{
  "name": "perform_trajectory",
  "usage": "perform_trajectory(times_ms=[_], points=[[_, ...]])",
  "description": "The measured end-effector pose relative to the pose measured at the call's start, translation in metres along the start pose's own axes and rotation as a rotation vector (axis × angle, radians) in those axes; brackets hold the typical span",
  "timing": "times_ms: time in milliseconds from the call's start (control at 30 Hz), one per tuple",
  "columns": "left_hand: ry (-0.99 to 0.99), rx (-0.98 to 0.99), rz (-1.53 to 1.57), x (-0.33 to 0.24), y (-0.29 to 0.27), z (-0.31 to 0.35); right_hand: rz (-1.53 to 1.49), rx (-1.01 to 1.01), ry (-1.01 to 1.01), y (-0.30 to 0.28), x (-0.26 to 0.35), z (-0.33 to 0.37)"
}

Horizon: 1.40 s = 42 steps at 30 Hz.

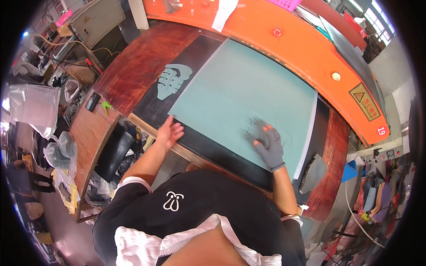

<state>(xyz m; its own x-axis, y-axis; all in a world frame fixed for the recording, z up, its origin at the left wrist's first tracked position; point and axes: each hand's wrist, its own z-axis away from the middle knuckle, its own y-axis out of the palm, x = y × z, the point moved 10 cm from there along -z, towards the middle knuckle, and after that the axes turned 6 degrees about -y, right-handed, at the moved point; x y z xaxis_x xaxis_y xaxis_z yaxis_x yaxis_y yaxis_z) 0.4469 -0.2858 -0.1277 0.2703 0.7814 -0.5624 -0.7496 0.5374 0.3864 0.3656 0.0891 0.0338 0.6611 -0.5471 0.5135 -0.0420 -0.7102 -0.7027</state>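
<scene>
A pale green sheet (248, 84) lies flat on a black board (208, 148) set on the table. My left hand (170, 133), bare, is at the board's front edge beside the sheet's near left corner, its fingers apart and holding nothing. Over the right part of the sheet is my right hand (270, 148) in a grey fingerless glove, thumb and fingers curled around a dark, motion-smeared thing (251, 127) whose kind I cannot make out. Faint cut lines mark the sheet around it. Left of the sheet rest cut-out green pieces (172, 81) with strap-like slits.
An orange machine beam (306, 48) spans the table's far side. A grey flat piece with a jagged dark edge (313, 173) lies at the right. Reddish-brown wooden table surface (133, 62) extends left; a side table with plastic bags (60, 153) and scraps stands beyond.
</scene>
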Motion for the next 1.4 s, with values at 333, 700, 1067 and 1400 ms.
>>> perform_trajectory(times_ms=[333, 700, 1067, 1400], points=[[-0.079, 0.467, 0.052, 0.009, 0.051, -0.022, -0.093, 0.336, -0.211, 0.165, 0.107, -0.099], [-0.045, 0.625, -0.393, 0.008, 0.058, -0.017, -0.004, 0.222, 0.368, 0.207, -0.026, -0.142], [-0.020, 0.609, -0.352, 0.010, 0.056, -0.016, -0.702, -0.482, 0.611, 0.010, -0.132, -0.294], [-0.654, 0.799, -0.187, 0.100, 0.071, 0.030, 0.035, 0.020, -0.105, 0.078, 0.026, -0.132]])
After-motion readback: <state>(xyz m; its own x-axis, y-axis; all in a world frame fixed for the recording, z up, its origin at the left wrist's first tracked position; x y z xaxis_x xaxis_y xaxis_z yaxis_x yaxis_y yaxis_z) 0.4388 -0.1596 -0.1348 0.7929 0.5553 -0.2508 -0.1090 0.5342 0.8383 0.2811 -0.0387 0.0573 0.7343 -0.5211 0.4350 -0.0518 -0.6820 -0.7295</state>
